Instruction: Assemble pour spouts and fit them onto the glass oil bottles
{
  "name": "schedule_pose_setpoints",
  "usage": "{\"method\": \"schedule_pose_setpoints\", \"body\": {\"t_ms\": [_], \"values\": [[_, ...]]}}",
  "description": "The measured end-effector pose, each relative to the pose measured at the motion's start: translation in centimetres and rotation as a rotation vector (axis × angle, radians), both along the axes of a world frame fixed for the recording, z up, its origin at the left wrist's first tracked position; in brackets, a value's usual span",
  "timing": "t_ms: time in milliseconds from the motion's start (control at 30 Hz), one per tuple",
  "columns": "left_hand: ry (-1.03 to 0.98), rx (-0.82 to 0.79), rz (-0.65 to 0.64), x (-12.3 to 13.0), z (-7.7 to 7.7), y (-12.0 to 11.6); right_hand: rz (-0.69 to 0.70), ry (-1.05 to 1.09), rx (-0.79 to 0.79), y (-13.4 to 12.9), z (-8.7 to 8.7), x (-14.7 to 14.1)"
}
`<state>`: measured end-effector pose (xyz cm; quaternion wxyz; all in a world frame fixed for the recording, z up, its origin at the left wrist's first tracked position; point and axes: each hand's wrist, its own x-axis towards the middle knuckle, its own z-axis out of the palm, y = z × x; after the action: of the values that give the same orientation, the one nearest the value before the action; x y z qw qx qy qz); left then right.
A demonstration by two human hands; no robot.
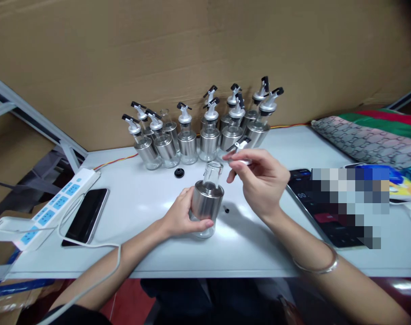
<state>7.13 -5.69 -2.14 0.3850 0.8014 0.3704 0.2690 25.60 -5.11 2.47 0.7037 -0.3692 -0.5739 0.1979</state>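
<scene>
My left hand point(187, 214) is wrapped round an oil bottle point(208, 198), glass with a steel sleeve, which stands slightly tilted at the table's middle. Its glass neck is bare and open at the top. Just right of that neck, my right hand point(261, 178) pinches a silver and black pour spout point(241, 145) between thumb and fingers, apart from the bottle. The spout's lower part is hidden by the fingers. A black ring-shaped stopper point(179, 173) lies behind the left hand, and a tiny black piece point(227, 211) lies right of the bottle.
Several bottles with spouts point(188, 144) stand along the cardboard wall point(158, 54); one at the back has a bare neck point(164, 115). At left are a power strip point(53, 210), a phone point(86, 216) and a white cable point(119, 253). A tablet-like screen point(303, 198) and patterned cloth point(341, 135) lie right.
</scene>
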Motion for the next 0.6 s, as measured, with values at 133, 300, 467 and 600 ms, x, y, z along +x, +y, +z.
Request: {"method": "schedule_pose_setpoints", "body": {"t_ms": [133, 300, 467, 600], "values": [[-0.002, -0.004, -0.009, 0.05, 0.05, -0.03, 0.018, -0.073, -0.015, -0.17, -0.61, -0.41], [0.005, 0.004, -0.012, 0.03, 0.0, -0.03, 0.082, -0.111, -0.033, -0.4, -0.96, -0.79], [-0.005, 0.032, -0.038, -0.04, -0.08, -0.02, 0.04, -0.138, 0.016, -0.49, -0.95, -0.57], [0.005, 0.024, -0.043, -0.03, 0.04, -0.03, 0.069, -0.199, 0.027, -0.54, -0.73, -0.42]]}}
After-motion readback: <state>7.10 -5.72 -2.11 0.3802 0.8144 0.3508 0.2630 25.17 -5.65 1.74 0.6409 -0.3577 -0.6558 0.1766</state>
